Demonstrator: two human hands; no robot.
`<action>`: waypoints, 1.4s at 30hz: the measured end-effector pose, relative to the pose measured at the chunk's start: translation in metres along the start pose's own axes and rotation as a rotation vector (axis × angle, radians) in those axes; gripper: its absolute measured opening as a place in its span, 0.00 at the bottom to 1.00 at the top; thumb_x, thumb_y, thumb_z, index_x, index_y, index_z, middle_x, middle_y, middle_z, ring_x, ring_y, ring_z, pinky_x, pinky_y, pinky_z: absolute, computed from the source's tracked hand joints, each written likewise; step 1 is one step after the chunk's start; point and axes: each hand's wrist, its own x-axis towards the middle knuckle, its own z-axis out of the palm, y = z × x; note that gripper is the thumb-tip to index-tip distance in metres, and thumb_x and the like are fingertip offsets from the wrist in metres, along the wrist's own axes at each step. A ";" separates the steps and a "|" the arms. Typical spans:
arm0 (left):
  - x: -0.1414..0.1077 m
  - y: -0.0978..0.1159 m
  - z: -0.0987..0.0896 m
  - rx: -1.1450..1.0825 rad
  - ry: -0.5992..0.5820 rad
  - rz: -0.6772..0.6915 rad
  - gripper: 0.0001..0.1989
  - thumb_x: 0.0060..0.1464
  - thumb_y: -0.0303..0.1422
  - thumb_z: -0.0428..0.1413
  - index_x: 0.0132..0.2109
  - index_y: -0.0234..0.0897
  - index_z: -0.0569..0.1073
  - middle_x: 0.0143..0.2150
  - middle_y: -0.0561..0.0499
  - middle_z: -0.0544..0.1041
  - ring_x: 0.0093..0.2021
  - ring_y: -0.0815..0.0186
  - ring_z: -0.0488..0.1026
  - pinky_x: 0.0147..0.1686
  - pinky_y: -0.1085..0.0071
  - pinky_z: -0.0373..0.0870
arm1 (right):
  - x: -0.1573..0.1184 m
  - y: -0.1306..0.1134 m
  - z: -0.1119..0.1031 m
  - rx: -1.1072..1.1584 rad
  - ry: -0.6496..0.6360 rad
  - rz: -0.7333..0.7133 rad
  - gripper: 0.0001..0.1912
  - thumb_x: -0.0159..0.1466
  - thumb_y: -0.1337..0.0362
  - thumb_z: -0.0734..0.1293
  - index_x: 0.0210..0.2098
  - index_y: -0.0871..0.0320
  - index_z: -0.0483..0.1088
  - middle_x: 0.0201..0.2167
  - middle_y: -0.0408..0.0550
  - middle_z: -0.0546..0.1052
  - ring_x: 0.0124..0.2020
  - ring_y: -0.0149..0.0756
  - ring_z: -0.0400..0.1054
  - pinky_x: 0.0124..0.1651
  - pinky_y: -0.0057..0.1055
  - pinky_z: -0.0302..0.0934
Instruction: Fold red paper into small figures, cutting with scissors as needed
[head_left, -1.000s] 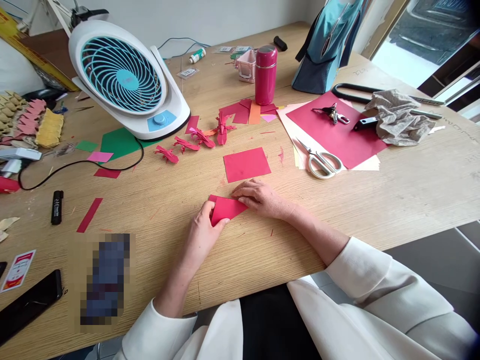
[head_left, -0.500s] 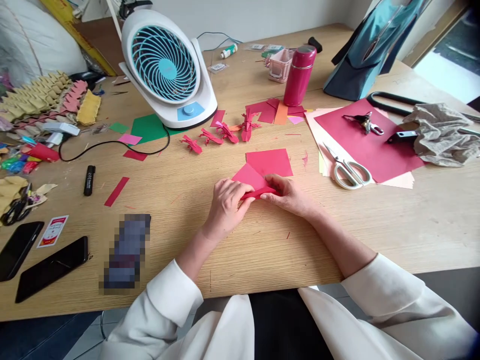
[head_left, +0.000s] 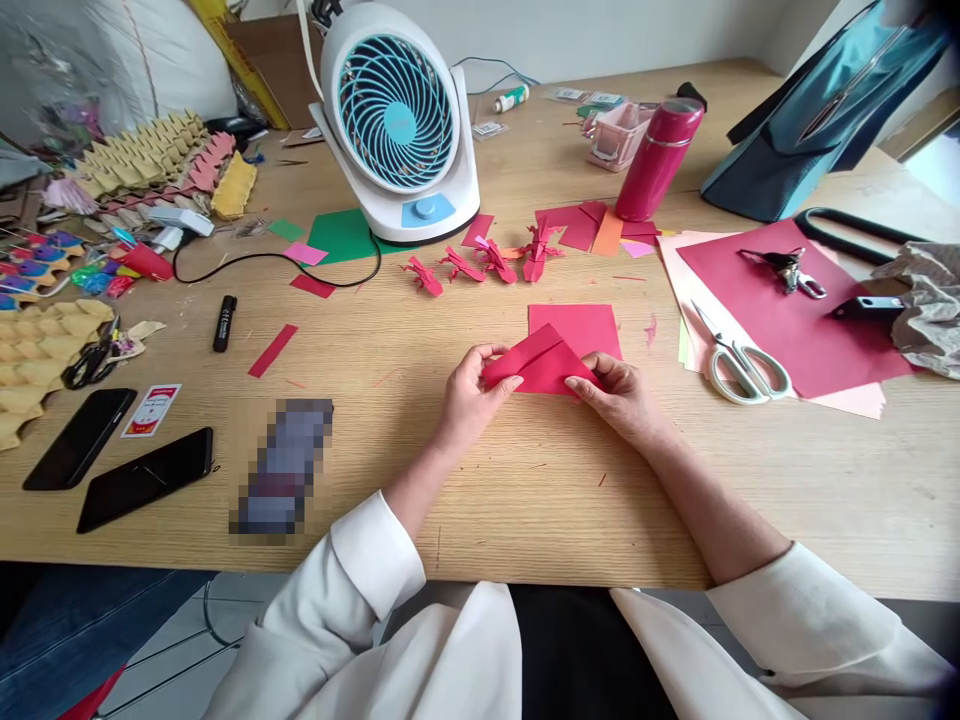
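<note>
Between my two hands is a folded piece of red paper (head_left: pixel 541 362), with crease lines across its face and a peak at the top. My left hand (head_left: pixel 478 392) pinches its left corner, thumb on the near side. At the right corner, my right hand (head_left: pixel 619 392) grips it the same way, thumb in front and fingers behind. Just beyond lies a flat red paper sheet (head_left: pixel 589 325), partly covered by the folded piece. Farther back, several small folded red paper figures (head_left: pixel 495 262) stand in a slanting row.
White-handled scissors (head_left: pixel 739 365) lie on stacked coloured paper (head_left: pixel 806 330) at the right. A fan (head_left: pixel 405 120) and a pink flask (head_left: pixel 660 160) stand at the back. Left are a black marker (head_left: pixel 224 324), a red strip (head_left: pixel 273 350) and phones (head_left: pixel 146 480). A blue bag (head_left: pixel 802 120) sits far right.
The red paper has been lifted and turned, its folded face now towards me. My hands have moved apart to its two corners. The view has shifted left.
</note>
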 end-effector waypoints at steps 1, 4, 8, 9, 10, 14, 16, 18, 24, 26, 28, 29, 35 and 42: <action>0.001 0.001 0.000 -0.054 -0.002 -0.025 0.22 0.48 0.36 0.66 0.49 0.35 0.70 0.48 0.44 0.76 0.45 0.63 0.76 0.46 0.68 0.72 | 0.000 -0.001 0.000 0.005 -0.002 0.009 0.17 0.58 0.51 0.73 0.30 0.57 0.68 0.22 0.40 0.69 0.24 0.28 0.60 0.28 0.26 0.54; 0.002 0.007 -0.001 -0.183 0.013 -0.074 0.24 0.44 0.37 0.69 0.47 0.35 0.71 0.47 0.45 0.77 0.45 0.64 0.76 0.46 0.69 0.72 | 0.000 -0.001 0.001 0.045 -0.045 0.025 0.17 0.56 0.51 0.74 0.29 0.56 0.68 0.23 0.40 0.70 0.24 0.29 0.61 0.28 0.27 0.56; 0.000 0.011 0.000 -0.282 -0.003 -0.132 0.22 0.43 0.37 0.70 0.44 0.36 0.73 0.46 0.47 0.78 0.45 0.65 0.76 0.47 0.70 0.72 | 0.000 0.001 0.001 -0.049 -0.117 0.027 0.15 0.56 0.52 0.74 0.32 0.57 0.72 0.27 0.44 0.75 0.28 0.33 0.66 0.30 0.28 0.60; -0.001 0.011 0.000 -0.282 -0.016 -0.150 0.21 0.43 0.37 0.69 0.43 0.35 0.73 0.44 0.47 0.79 0.43 0.66 0.76 0.45 0.71 0.72 | 0.000 0.002 0.001 -0.080 -0.131 0.026 0.15 0.56 0.52 0.74 0.34 0.57 0.74 0.30 0.45 0.77 0.30 0.34 0.68 0.32 0.29 0.61; -0.002 0.010 0.001 -0.268 -0.034 -0.165 0.21 0.43 0.38 0.69 0.42 0.35 0.74 0.42 0.48 0.80 0.41 0.66 0.77 0.44 0.71 0.73 | -0.001 0.003 0.001 -0.102 -0.139 0.021 0.16 0.57 0.52 0.74 0.36 0.57 0.75 0.32 0.46 0.78 0.32 0.36 0.69 0.34 0.30 0.63; -0.008 0.003 0.007 -0.107 -0.112 -0.150 0.20 0.44 0.40 0.68 0.42 0.33 0.78 0.39 0.45 0.82 0.40 0.61 0.79 0.43 0.67 0.75 | -0.002 0.004 0.003 -0.128 -0.096 -0.009 0.16 0.56 0.53 0.74 0.37 0.57 0.76 0.33 0.46 0.79 0.32 0.36 0.71 0.36 0.30 0.64; -0.010 -0.001 0.010 -0.012 -0.118 -0.110 0.20 0.45 0.39 0.68 0.43 0.32 0.79 0.39 0.44 0.83 0.41 0.58 0.80 0.44 0.64 0.76 | -0.004 0.002 0.005 -0.132 -0.080 -0.024 0.16 0.56 0.53 0.74 0.36 0.58 0.76 0.32 0.46 0.79 0.32 0.36 0.71 0.36 0.30 0.65; -0.011 -0.003 0.013 0.044 -0.116 -0.079 0.19 0.46 0.39 0.67 0.43 0.33 0.79 0.39 0.43 0.83 0.41 0.57 0.80 0.44 0.64 0.77 | -0.005 0.000 0.007 -0.129 -0.094 -0.041 0.16 0.56 0.53 0.74 0.37 0.58 0.76 0.33 0.46 0.80 0.33 0.37 0.71 0.37 0.31 0.66; -0.013 -0.003 0.014 0.112 -0.141 -0.053 0.14 0.47 0.36 0.66 0.40 0.33 0.80 0.37 0.45 0.83 0.38 0.59 0.81 0.39 0.67 0.78 | -0.006 0.002 0.011 -0.130 -0.155 -0.036 0.18 0.57 0.53 0.73 0.40 0.59 0.76 0.35 0.48 0.80 0.33 0.38 0.72 0.36 0.31 0.66; -0.013 -0.001 0.014 0.161 -0.160 -0.064 0.10 0.48 0.36 0.65 0.35 0.33 0.80 0.34 0.45 0.83 0.35 0.60 0.80 0.36 0.68 0.77 | -0.006 0.004 0.012 -0.157 -0.180 -0.030 0.16 0.57 0.53 0.73 0.37 0.60 0.76 0.34 0.48 0.80 0.32 0.37 0.72 0.34 0.30 0.65; -0.013 0.001 0.013 0.189 -0.185 -0.074 0.09 0.49 0.36 0.64 0.32 0.33 0.80 0.31 0.45 0.83 0.32 0.61 0.80 0.34 0.69 0.76 | -0.007 0.004 0.012 -0.174 -0.191 -0.035 0.15 0.57 0.54 0.73 0.34 0.61 0.76 0.33 0.48 0.80 0.32 0.36 0.71 0.33 0.29 0.64; -0.013 0.001 0.013 0.190 -0.194 -0.075 0.09 0.50 0.36 0.63 0.31 0.33 0.80 0.31 0.45 0.83 0.31 0.62 0.79 0.34 0.69 0.76 | -0.007 0.004 0.013 -0.180 -0.190 -0.036 0.15 0.57 0.54 0.73 0.34 0.62 0.76 0.33 0.48 0.79 0.31 0.36 0.71 0.33 0.29 0.64; -0.013 0.001 0.012 0.166 -0.214 -0.067 0.09 0.50 0.36 0.63 0.31 0.33 0.80 0.31 0.45 0.82 0.31 0.62 0.79 0.36 0.67 0.75 | -0.009 0.001 0.016 -0.208 -0.174 0.000 0.14 0.59 0.55 0.71 0.34 0.61 0.75 0.29 0.47 0.78 0.28 0.35 0.69 0.30 0.30 0.63; -0.012 0.000 0.009 0.136 -0.176 -0.061 0.12 0.51 0.40 0.63 0.35 0.34 0.81 0.32 0.45 0.82 0.32 0.63 0.78 0.38 0.67 0.74 | -0.010 -0.003 0.018 -0.174 -0.155 0.009 0.12 0.57 0.58 0.72 0.36 0.60 0.74 0.31 0.48 0.78 0.31 0.38 0.70 0.35 0.33 0.66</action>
